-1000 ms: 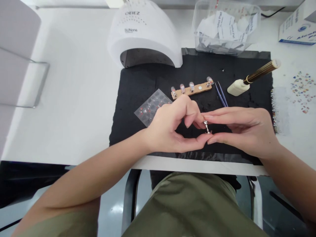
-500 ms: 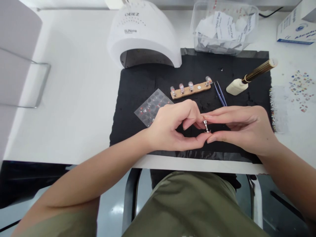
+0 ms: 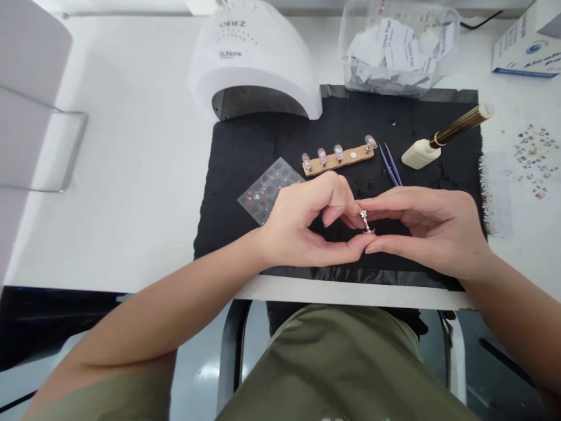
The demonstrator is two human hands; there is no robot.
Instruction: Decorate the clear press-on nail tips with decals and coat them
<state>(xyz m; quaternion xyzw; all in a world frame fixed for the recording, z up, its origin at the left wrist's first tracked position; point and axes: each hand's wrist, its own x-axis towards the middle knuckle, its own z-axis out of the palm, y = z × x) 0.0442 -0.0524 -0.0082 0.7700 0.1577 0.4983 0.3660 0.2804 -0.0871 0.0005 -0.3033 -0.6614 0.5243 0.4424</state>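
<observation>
Between the fingertips of my left hand (image 3: 318, 222) and my right hand (image 3: 429, 228) is a small silver nail tip stand (image 3: 364, 220), gripped at its two ends by thumbs and fingers. Something thin and clear, perhaps a nail tip, shows at its lower end by the thumbs; the fingertips partly hide it. Just beyond the hands lies a tan strip (image 3: 326, 166) bearing several decorated nail tips on silver stands, with one bare white round spot. A clear sticker sheet (image 3: 263, 190) is partly under my left hand. Blue tweezers (image 3: 390, 166) lie beyond my right fingers.
A white nail lamp (image 3: 263, 58) stands at the back of the black mat (image 3: 245, 140). A clear bin (image 3: 357, 73) of alcohol pad packets is to its right. A cream bottle (image 3: 421, 155) with a gold cap, scattered gems (image 3: 534, 152) and an alcohol pad box (image 3: 526, 49) are on the right.
Both hands keep hold of the small silver stand. It has tilted slightly, and the right fingers have shifted a little to the left.
</observation>
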